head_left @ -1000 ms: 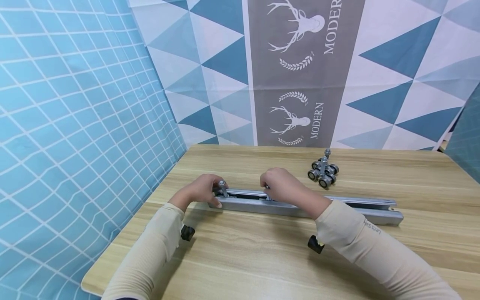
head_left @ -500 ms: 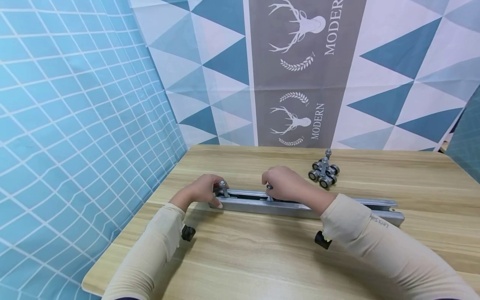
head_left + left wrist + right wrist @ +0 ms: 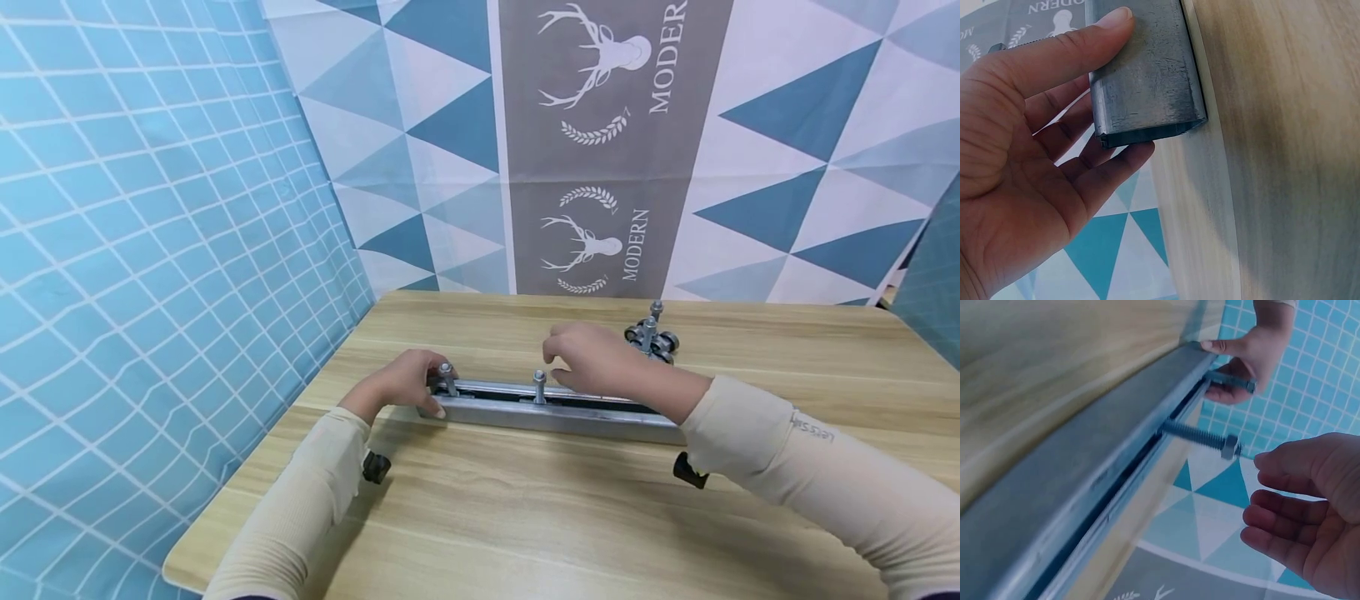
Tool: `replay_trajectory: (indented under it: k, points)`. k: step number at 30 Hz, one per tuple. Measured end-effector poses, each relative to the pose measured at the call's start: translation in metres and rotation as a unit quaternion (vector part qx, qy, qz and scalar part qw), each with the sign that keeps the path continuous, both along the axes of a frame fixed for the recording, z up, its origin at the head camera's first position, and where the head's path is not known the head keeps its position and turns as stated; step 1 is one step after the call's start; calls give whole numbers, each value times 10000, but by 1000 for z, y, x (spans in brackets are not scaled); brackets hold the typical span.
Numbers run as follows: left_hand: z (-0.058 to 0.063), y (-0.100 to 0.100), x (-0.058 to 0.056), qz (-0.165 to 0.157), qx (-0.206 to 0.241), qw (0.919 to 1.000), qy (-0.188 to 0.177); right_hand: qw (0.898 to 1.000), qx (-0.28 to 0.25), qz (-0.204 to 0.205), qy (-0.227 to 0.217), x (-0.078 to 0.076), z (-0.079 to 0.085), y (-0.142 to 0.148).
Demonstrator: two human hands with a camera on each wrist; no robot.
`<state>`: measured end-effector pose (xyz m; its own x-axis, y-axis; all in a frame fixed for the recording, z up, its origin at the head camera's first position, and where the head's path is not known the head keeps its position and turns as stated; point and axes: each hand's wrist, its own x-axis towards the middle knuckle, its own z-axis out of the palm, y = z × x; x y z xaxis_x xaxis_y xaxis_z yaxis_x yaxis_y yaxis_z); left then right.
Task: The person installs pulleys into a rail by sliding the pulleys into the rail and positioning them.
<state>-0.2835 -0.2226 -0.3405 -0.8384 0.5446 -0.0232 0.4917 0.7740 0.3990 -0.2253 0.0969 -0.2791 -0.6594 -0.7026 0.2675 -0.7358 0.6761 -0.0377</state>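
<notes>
A grey metal channel rail [image 3: 585, 423] lies across the wooden table, its slot facing up. My left hand [image 3: 405, 383] grips its left end; in the left wrist view the thumb [image 3: 1079, 53] lies on one face and the fingers wrap behind and at the end edge. Two threaded bolts stand up out of the slot: one bolt [image 3: 447, 380] beside my left fingers, another bolt [image 3: 540, 387] farther right with a nut [image 3: 1231, 447] near its top. My right hand [image 3: 603, 358] hovers above the rail, fingers loosely bent and apart from that bolt, holding nothing. Its forearm covers the rail's right end.
Behind my right hand, toward the back of the table [image 3: 487, 517], stand two wheeled roller trolleys [image 3: 651, 337] with upright bolts, partly hidden by the hand. A patterned cloth [image 3: 585, 150] hangs behind the table, and a blue checked cloth [image 3: 150, 250] hangs along the left.
My right hand has let go of the middle bolt and drawn back to the right, toward the trolleys. The left hand stays on the rail's end.
</notes>
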Motion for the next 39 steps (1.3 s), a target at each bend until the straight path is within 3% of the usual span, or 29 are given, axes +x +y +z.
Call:
replay_trajectory:
  k: [8,20,28,39]
  points:
    - [2,2,1,-71,-19,10000,61,9999,-64,-136,-73,-16,4,27]
    - [1,1,1,-100,67,9999,65,9961,54,-882,-40,-54,1,70]
    - [1,1,0,-86,44,9999,27,9915,-91,-1257,-321,-72,1,95]
    - [0,1,-1,-127,80,9999,5,9777,-112,-1720,-1200,-85,-3,109]
